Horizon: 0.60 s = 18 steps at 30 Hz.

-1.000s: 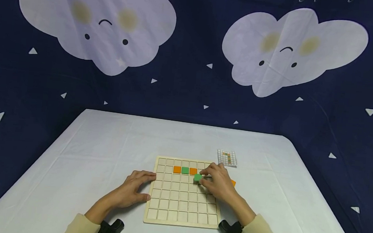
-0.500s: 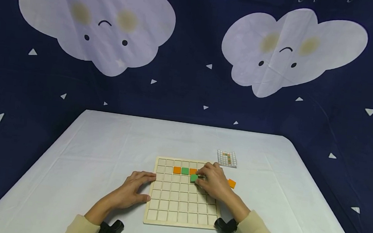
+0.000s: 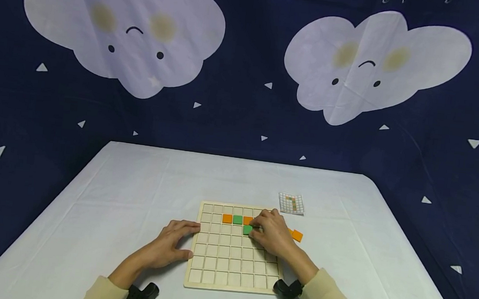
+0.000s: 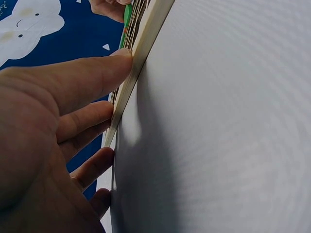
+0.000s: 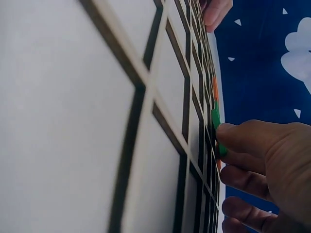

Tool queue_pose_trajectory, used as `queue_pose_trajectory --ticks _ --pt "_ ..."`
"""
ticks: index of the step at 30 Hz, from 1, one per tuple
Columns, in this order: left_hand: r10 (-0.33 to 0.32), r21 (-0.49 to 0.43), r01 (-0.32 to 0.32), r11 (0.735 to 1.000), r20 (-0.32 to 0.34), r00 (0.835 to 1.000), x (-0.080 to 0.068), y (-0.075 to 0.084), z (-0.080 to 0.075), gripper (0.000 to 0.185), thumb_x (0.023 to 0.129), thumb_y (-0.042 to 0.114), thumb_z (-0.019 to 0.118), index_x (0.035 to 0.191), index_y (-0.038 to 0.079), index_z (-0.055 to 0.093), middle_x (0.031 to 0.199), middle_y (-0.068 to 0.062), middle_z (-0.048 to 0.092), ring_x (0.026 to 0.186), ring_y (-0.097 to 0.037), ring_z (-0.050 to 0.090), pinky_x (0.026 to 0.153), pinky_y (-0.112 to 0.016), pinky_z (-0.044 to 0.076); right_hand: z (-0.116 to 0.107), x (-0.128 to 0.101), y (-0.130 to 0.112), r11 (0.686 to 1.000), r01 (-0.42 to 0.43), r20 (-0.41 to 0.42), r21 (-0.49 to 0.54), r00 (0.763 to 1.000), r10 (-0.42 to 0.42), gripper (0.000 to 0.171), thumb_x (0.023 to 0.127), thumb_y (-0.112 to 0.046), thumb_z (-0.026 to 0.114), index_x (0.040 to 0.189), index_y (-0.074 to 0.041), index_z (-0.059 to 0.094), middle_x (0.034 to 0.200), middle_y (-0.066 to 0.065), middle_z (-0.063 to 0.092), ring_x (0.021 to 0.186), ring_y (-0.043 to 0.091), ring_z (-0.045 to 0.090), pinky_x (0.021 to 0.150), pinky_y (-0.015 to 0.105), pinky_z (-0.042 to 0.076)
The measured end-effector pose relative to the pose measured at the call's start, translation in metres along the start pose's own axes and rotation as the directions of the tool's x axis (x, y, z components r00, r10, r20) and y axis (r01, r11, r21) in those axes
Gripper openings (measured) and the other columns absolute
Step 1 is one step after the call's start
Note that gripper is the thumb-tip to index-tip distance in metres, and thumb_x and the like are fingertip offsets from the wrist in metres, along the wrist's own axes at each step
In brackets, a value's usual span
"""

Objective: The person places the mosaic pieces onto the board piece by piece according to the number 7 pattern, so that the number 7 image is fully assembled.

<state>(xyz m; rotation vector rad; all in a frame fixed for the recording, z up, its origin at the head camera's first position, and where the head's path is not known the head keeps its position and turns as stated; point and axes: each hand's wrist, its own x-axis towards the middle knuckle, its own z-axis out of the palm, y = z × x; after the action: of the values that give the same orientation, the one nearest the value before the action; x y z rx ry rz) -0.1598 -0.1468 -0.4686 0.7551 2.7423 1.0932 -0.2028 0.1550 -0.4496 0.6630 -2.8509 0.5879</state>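
Note:
A pale wooden grid board (image 3: 228, 266) lies on the table. In its second row from the far edge sit an orange tile (image 3: 227, 218), a green tile (image 3: 237, 219) and another orange tile (image 3: 247, 220). My right hand (image 3: 275, 235) pinches a second green tile (image 3: 247, 229) by its right side, just below the right-hand orange one. In the right wrist view this pinched tile (image 5: 215, 119) leans at the grid's surface under the thumb. My left hand (image 3: 165, 246) rests against the board's left edge, fingers spread; the left wrist view shows the thumb (image 4: 109, 70) touching the rim.
Right of the board lies a loose orange tile (image 3: 297, 235), with more orange partly hidden behind the right hand. A small printed grid card (image 3: 291, 203) is beyond the board's far right corner. White cloth (image 3: 142, 174) covers the table; a dark blue cloud-patterned cloth (image 3: 242, 121) hangs behind.
My right hand has moved left with the green tile and lowered it below the right-hand orange tile. More of the loose orange at the right now shows. The left hand stays put.

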Motion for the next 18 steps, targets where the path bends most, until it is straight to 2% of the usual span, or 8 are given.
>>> queue_pose_trajectory --ticks 18 --pt "0.002 0.000 -0.002 1.000 -0.001 1.000 -0.0006 0.0008 -0.0002 0.059 0.080 0.021 0.072 0.133 0.006 0.051 0.142 -0.007 0.045 0.130 -0.031 0.033 0.104 -0.058 0.023 -0.0026 -0.0009 0.0007 1.000 0.005 -0.009 -0.014 1.000 -0.006 0.018 0.078 -0.024 0.074 0.094 -0.016 0.072 0.089 -0.004 0.059 0.080 0.012 0.041 0.073 0.031 0.033"
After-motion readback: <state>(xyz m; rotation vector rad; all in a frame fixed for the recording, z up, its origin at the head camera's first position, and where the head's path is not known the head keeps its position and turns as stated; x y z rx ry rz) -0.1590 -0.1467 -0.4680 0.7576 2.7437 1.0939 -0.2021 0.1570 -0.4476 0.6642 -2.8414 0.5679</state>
